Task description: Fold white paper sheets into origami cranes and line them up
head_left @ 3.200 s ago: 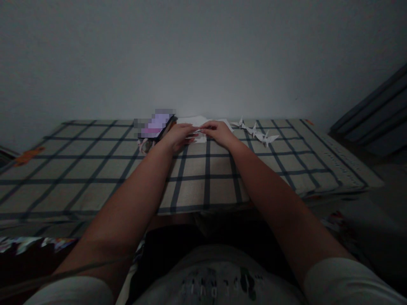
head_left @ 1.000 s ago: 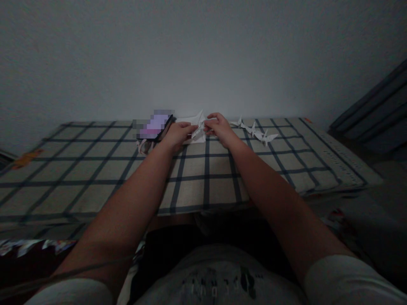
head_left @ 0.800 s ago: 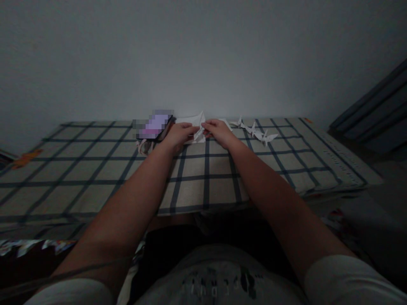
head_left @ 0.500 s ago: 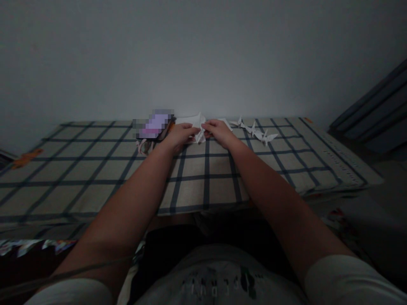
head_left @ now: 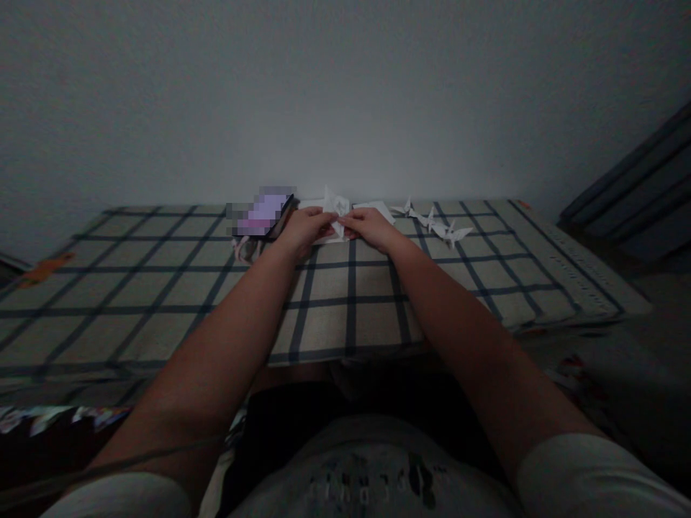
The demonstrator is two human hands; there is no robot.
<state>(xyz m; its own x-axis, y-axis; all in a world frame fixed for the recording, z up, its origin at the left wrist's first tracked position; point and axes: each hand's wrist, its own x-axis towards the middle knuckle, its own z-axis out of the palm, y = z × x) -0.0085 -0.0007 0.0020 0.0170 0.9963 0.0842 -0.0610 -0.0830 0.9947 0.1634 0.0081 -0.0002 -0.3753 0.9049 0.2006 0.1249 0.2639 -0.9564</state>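
Note:
Both my hands meet at the far side of a checked cloth (head_left: 345,295). My left hand (head_left: 303,229) and my right hand (head_left: 371,226) pinch a small folded piece of white paper (head_left: 335,208) between their fingertips; it stands up a little off the cloth. Under and behind it lie flat white sheets (head_left: 372,208). The room is dim and the fold's exact shape is hard to make out.
A phone with a lit screen (head_left: 262,216) lies just left of my left hand, with a pale cord (head_left: 242,248) beside it. Three folded white paper cranes (head_left: 435,223) stand in a row to the right. A plain wall rises right behind the cloth.
The paper lay flat under my hands at first; it has since been lifted and turned between my fingertips, and now stands slightly further left. My arms have hardly moved.

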